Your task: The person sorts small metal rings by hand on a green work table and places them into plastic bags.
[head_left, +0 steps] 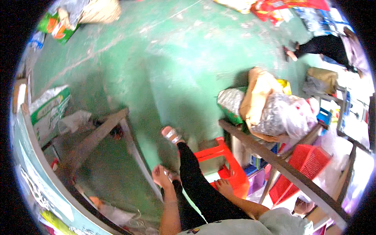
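My left hand (161,175) hangs beside my left leg with its fingers curled in and nothing in it. On the other side, my right hand (225,187) rests by my right thigh, fingers loose and empty, right at the edge of a red plastic stool (226,161). My legs in black trousers (196,180) stretch forward over the green floor (164,58). One foot in a pale sandal (171,135) is set ahead of me.
A wooden rail (282,166) slants across the right, with a red basket (307,164) behind it and a pile of bags and sacks (270,109) above. A wooden frame (98,135) and a printed sack (49,107) lie left. Another person (325,46) is far right.
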